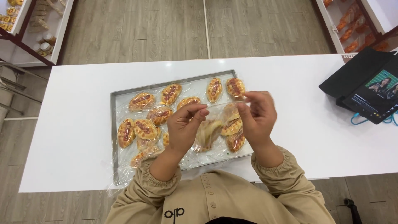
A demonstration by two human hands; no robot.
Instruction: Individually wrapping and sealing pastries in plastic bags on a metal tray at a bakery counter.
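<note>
1. Left hand (184,124): thumb and fingers pinched on the left top edge of a clear plastic bag (215,124), raised over the tray.
2. Right hand (258,116): fingers pinched on the bag's right top edge, slightly blurred; exact finger placement hard to read.
3. Bag hangs between both hands, mouth stretched across the gap. One bun (208,132) sits inside, tilted, low in the bag.
4. Below: metal tray (114,124) on a white table (74,124), near the front edge. It carries a scatter of wrapped buns (142,101), sausage-topped, some overlapping; loose film spills past the tray's front left corner.
5. Table's right end: tablet (375,99) propped in a dark case, screen lit, blue cable beside it. Shelves with baked goods at both top corners, wood floor beyond.
6. Risks, my read:
   - Film is slick; a weak pinch on either side likely drops the bun onto those below.
   - Uneven pull could tear the bag or crease its mouth.
   - Tray sits close to the edge; a sleeve snagging the trailing film could drag it.
</note>
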